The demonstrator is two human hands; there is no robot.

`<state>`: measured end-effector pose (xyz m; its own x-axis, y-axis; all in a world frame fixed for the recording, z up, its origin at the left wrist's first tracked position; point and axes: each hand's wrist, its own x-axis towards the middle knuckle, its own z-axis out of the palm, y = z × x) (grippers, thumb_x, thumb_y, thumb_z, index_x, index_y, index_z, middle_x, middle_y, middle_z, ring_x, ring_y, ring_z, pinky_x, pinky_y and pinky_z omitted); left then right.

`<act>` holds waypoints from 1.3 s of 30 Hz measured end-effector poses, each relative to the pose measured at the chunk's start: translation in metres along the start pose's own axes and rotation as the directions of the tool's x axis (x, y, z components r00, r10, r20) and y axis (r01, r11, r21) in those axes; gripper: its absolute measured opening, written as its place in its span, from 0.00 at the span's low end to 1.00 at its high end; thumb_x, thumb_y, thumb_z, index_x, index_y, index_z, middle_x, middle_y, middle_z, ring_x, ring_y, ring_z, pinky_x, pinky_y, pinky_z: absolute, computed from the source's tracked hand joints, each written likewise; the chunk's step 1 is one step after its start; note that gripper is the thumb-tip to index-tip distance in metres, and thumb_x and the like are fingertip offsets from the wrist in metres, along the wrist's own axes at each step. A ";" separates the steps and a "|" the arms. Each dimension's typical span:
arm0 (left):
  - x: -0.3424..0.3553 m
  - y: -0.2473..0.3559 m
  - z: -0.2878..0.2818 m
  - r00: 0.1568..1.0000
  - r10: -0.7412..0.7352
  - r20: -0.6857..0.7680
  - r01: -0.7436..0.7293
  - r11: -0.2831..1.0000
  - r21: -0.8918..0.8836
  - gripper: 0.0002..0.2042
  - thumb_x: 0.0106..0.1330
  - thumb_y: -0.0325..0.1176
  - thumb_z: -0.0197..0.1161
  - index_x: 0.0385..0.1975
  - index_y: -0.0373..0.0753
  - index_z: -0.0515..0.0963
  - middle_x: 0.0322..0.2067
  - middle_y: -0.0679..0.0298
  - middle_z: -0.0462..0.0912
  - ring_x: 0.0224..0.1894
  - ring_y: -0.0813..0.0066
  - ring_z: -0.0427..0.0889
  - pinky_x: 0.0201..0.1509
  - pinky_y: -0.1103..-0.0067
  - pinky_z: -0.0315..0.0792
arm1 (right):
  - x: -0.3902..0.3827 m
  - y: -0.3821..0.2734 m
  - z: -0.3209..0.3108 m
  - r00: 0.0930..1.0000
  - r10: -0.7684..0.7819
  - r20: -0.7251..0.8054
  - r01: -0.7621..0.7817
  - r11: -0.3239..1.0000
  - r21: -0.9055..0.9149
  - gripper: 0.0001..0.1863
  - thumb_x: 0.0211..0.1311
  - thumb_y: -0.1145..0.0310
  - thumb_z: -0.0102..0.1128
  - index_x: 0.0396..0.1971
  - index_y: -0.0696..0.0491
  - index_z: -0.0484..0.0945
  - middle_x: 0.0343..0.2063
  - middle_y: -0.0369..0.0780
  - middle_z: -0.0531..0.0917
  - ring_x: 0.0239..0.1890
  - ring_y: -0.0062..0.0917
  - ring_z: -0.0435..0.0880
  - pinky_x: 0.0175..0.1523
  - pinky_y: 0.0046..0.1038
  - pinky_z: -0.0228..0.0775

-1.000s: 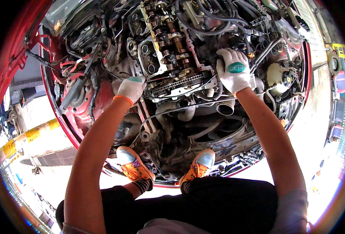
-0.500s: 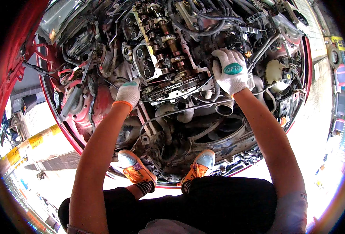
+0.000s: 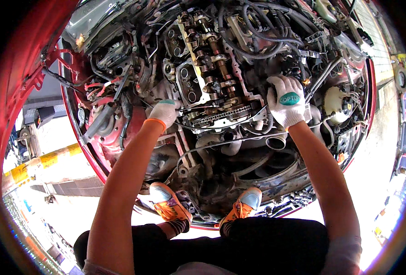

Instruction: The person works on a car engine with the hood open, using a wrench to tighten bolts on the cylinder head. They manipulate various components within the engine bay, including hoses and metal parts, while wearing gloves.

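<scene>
In front of me lies an opened engine (image 3: 219, 68) with its camshafts bare and a timing chain (image 3: 221, 116) across its near end. My left hand (image 3: 165, 112), in a white knitted glove with an orange cuff, is closed in a pinch by the engine's near left corner. My right hand (image 3: 287, 101), gloved alike, curls its fingers at the near right corner. A thin black cord (image 3: 221, 128) sags between the two hands, just below the chain. Its part inside each hand is hidden by the fingers.
Hoses and wiring (image 3: 262, 39) crowd the far right. A cream plastic reservoir (image 3: 336, 107) stands right of my right hand. The raised red hood (image 3: 26, 68) borders the left. My orange shoes (image 3: 172, 206) rest at the car's front edge, by an open pipe end (image 3: 275, 143).
The whole view has shifted, so the engine appears farther right and lower. Against the engine, my left hand has moved slightly away from me; my right hand has hardly moved.
</scene>
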<state>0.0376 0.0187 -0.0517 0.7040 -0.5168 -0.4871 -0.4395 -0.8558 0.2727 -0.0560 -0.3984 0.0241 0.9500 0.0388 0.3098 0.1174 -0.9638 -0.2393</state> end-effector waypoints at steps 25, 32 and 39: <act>-0.006 -0.014 -0.004 0.975 0.223 -0.016 -0.215 0.957 0.197 0.09 0.72 0.36 0.62 0.35 0.37 0.82 0.30 0.46 0.86 0.36 0.41 0.87 0.44 0.52 0.80 | -0.002 0.003 0.001 0.996 -0.030 -0.087 0.033 0.999 0.037 0.15 0.59 0.67 0.66 0.47 0.47 0.82 0.44 0.42 0.87 0.50 0.43 0.86 0.62 0.46 0.75; -0.023 0.002 -0.040 0.965 0.232 0.122 -0.250 0.955 0.158 0.13 0.76 0.38 0.60 0.46 0.32 0.80 0.43 0.42 0.87 0.46 0.40 0.86 0.51 0.55 0.78 | -0.003 0.005 -0.001 0.998 -0.011 -0.063 0.014 0.999 0.039 0.15 0.60 0.66 0.65 0.48 0.47 0.82 0.43 0.42 0.86 0.50 0.44 0.85 0.60 0.46 0.75; 0.028 0.009 0.039 0.934 0.111 0.341 -0.255 0.874 0.414 0.11 0.63 0.27 0.62 0.36 0.33 0.91 0.43 0.40 0.88 0.47 0.43 0.90 0.54 0.61 0.84 | -0.001 0.002 -0.002 1.000 0.014 -0.015 -0.014 0.999 0.032 0.18 0.61 0.64 0.66 0.51 0.47 0.82 0.48 0.43 0.87 0.54 0.44 0.85 0.65 0.46 0.72</act>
<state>0.0309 -0.0026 -0.0953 0.4183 -0.5698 -0.7074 -0.7945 -0.6069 0.0190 -0.0572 -0.4007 0.0251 0.9471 0.0209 0.3203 0.1134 -0.9553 -0.2729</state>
